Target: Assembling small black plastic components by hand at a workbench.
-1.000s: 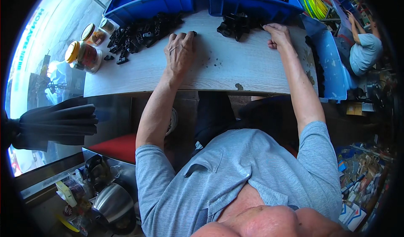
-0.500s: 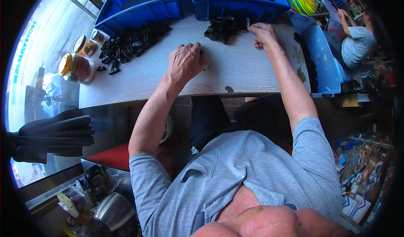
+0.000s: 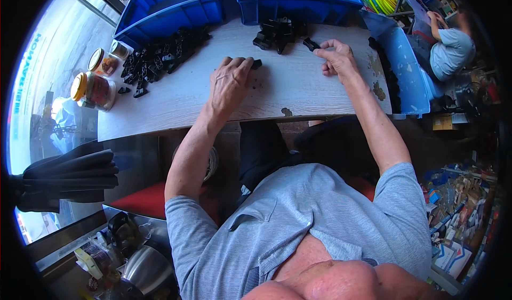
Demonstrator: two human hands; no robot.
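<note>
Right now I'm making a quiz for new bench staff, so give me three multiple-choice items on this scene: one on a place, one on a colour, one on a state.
1. Where does the bigger heap of black parts lie?
A. left of the left hand
B. on the red seat
C. inside the jars

2. What colour are the bins at the table's far edge?
A. green
B. blue
C. white

3. What is the right hand doing?
A. lying flat and empty
B. pinching a small black part
C. gripping a jar

Answers:
1 A: the heap sits on the wooden table left of the left hand, near the jars.
2 B: both bins show blue walls.
3 B: its fingers hold a small black part.
</note>
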